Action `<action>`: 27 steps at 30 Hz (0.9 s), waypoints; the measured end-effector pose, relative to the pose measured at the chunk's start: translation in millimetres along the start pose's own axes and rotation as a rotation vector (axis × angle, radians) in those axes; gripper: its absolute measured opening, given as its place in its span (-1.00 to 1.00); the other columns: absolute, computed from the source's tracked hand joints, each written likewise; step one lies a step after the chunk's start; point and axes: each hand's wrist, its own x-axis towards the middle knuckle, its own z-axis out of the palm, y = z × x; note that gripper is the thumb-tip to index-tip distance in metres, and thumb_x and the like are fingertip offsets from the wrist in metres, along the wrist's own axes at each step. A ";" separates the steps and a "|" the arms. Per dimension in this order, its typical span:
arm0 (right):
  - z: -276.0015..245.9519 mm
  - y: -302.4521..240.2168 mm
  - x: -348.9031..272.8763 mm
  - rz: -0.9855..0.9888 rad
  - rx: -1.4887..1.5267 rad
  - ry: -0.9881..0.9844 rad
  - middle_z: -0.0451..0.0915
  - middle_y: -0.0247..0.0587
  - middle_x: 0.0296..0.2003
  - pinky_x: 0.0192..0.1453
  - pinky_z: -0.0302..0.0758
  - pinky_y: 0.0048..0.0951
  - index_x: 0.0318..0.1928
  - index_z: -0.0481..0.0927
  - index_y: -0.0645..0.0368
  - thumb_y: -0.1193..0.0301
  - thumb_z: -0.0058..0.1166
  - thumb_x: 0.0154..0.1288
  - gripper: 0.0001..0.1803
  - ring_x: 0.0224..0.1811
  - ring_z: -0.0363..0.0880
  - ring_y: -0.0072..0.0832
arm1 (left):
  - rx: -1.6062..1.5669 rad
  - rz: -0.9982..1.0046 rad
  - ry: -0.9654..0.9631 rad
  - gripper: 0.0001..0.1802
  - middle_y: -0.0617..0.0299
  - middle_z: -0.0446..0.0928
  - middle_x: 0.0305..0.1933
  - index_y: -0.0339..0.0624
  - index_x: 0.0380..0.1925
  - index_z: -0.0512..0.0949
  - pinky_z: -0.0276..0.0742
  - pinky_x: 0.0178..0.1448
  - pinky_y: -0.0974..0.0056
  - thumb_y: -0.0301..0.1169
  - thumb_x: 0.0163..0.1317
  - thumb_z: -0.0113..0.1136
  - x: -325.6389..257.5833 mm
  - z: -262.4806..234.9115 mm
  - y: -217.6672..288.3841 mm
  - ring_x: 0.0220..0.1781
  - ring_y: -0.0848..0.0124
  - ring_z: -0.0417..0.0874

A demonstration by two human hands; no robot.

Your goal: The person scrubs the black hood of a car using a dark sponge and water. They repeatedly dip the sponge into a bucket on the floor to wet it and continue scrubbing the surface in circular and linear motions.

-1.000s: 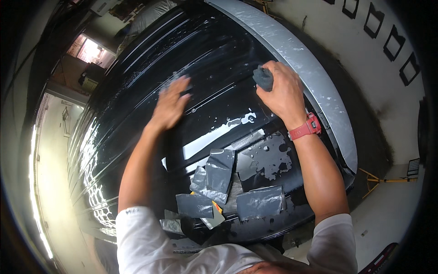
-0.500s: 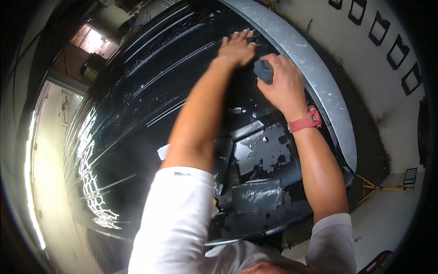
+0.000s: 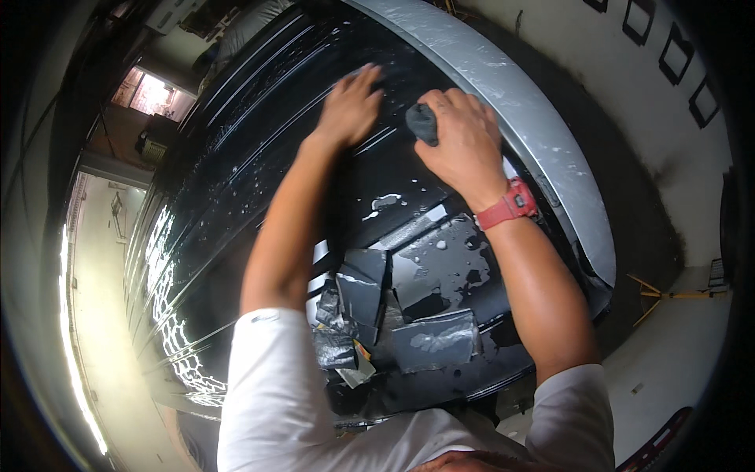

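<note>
A glossy black car panel (image 3: 259,165), wet and dotted with drops, lies under both arms. Over its far part is my left hand (image 3: 351,108), slightly blurred, fingers stretched out and nothing in them. Whether its palm touches the panel I cannot tell. Close to the panel's right edge, my right hand (image 3: 465,145) is closed round a dark grey, sponge-like pad (image 3: 421,123); most of it is hidden by the fingers. Nearer to me, wet dark sheets that look like sandpaper (image 3: 366,287) lie overlapping, with another folded sheet (image 3: 436,340) beside them.
Along the right runs a grey body panel (image 3: 543,134), with a dark gap between it and the black one. A yellow stand (image 3: 657,295) is on the floor at the right. Dark frames (image 3: 675,57) hang on the wall. A bright window (image 3: 153,93) shows at far left.
My left hand has moved left and slightly nearer, away from the right edge. My right hand with the pad has shifted a little left. The view has shifted, exposing more sheets.
</note>
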 end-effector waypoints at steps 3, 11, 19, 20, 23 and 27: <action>1.8 11.2 1.9 0.021 -0.022 -0.033 0.66 -0.15 -0.06 0.30 0.47 -0.02 0.06 0.67 0.04 0.34 0.49 0.06 -0.50 0.13 0.63 -0.08 | 0.017 0.069 -0.011 -0.38 -0.14 0.27 0.69 -0.32 0.58 0.30 0.14 0.73 -0.02 -0.17 0.71 -0.23 42.7 13.4 19.4 0.68 -0.05 0.27; -4.3 1.2 1.7 0.036 -0.020 -0.039 0.65 -0.18 -0.09 0.29 0.50 -0.05 0.05 0.67 0.02 0.40 0.43 0.09 -0.55 0.11 0.64 -0.11 | -0.041 -0.218 -0.182 -0.33 0.04 0.10 0.79 -0.06 0.71 0.14 -0.02 0.83 0.01 -0.23 0.67 -0.17 -162.0 -66.3 -79.8 0.79 0.04 0.11; 6.9 -8.6 1.5 -0.024 -0.004 -0.056 0.65 -0.15 -0.07 0.29 0.47 -0.02 0.08 0.65 0.05 0.35 0.48 0.06 -0.48 0.13 0.63 -0.09 | 0.260 0.052 0.028 -0.38 -0.25 0.24 0.69 -0.36 0.43 0.50 0.11 0.76 -0.01 -0.15 0.64 -0.23 66.6 47.5 17.4 0.71 -0.10 0.25; 5.1 9.1 4.3 -0.005 -0.043 -0.038 0.65 -0.15 -0.06 0.29 0.47 -0.02 0.08 0.65 0.05 0.35 0.48 0.06 -0.48 0.13 0.63 -0.09 | 0.125 0.116 0.056 -0.51 -0.25 0.32 0.64 -0.40 0.15 0.65 0.18 0.72 -0.06 -0.23 0.61 -0.12 77.7 45.8 39.1 0.73 -0.07 0.22; -9.9 20.4 -1.5 0.037 -0.051 -0.053 0.65 -0.15 -0.05 0.30 0.47 -0.02 0.09 0.65 0.05 0.34 0.48 0.07 -0.48 0.13 0.63 -0.09 | 0.374 0.364 -0.052 -0.49 -0.18 0.22 0.70 -0.38 0.33 0.54 0.11 0.77 -0.03 -0.24 0.67 -0.17 22.8 0.7 12.7 0.75 0.00 0.19; -4.0 7.2 1.8 0.014 -0.040 -0.023 0.64 -0.15 -0.05 0.26 0.49 -0.05 0.08 0.65 0.04 0.35 0.50 0.06 -0.48 0.13 0.63 -0.12 | -0.050 -0.147 -0.181 -0.33 0.00 0.09 0.78 -0.12 0.71 0.10 -0.07 0.84 0.07 -0.23 0.68 -0.21 -126.6 -56.6 -68.9 0.80 0.09 0.10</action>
